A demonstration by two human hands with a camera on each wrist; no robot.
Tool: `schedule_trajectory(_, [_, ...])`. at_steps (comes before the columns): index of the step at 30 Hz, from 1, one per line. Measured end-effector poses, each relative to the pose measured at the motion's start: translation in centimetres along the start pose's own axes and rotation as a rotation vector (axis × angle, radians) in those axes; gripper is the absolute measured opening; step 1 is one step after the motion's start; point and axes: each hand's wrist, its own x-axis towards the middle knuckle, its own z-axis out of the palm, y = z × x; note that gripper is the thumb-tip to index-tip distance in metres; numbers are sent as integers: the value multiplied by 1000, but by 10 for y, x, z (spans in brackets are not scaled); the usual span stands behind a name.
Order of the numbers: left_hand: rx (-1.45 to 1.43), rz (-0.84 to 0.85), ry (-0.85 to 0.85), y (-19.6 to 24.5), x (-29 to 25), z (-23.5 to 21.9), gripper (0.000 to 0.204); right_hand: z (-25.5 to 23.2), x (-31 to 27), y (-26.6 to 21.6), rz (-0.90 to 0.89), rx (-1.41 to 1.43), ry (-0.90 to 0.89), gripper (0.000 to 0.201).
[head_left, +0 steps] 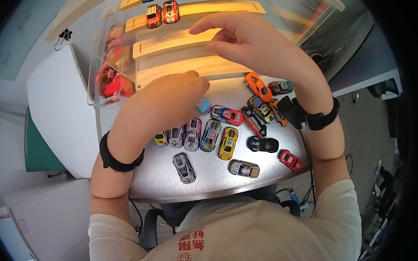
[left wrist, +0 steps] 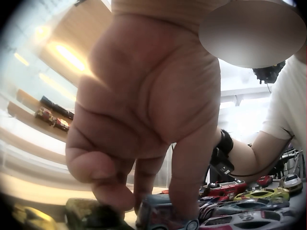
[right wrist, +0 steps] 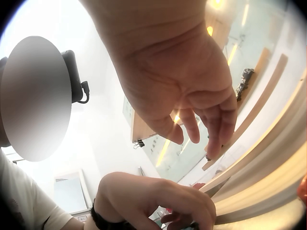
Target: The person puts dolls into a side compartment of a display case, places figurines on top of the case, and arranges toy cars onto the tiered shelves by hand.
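Note:
My left hand [head_left: 173, 97] reaches down to the metal table, its fingers hidden from above. Seen from the left wrist, the thumb and a finger of this hand [left wrist: 144, 105] pinch a small blue car [left wrist: 160, 210], while other fingers curl beside a dark green car [left wrist: 91, 213]. Part of a light blue car [head_left: 203, 106] shows at the hand's edge in the head view. My right hand [head_left: 245, 39] hovers over the wooden steps [head_left: 169, 43], fingers loosely bent, with nothing held. Two red-patterned cars [head_left: 162, 13] stand side by side on an upper step.
Several toy cars lie nearer my body, including a yellow one [head_left: 228, 143], a black one [head_left: 263, 144], a red one [head_left: 289, 160] and an orange one [head_left: 258, 87]. A clear bin with red items [head_left: 117, 83] stands left of the steps. The table's curved front edge [head_left: 197, 196] is near my body.

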Motion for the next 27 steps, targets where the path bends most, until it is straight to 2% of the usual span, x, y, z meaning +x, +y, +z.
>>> schedule_trajectory(6, [15,69,103,14,2,6,33,-7,1,-9,31,-58,-41,36])
schedule_trajectory(10, [-3,150,94,32,12,13,28,1,-2,0,-9,-12,32,36])
schedule_trajectory(13, [50,235,60,40,15,20,14,-1,1,-3,-40,-22,49,35])
schedule_trajectory(17, [111,249,66,42,16,20,10,-6,1,-8,40,0,-9,35])
schedule_trajectory(19, [73,218,85,43,15,15,11,-8,1,-10,87,13,-36,35])
schedule_trajectory(23, [-33,117,159,33,6,-10,21,-9,0,-8,53,26,7,34])
schedule_trajectory(25, [-76,82,194,22,5,-24,25,-15,0,-16,178,82,-59,33])
schedule_trajectory(27, [-148,-36,299,7,8,-33,28,-16,1,-19,224,121,-60,32])
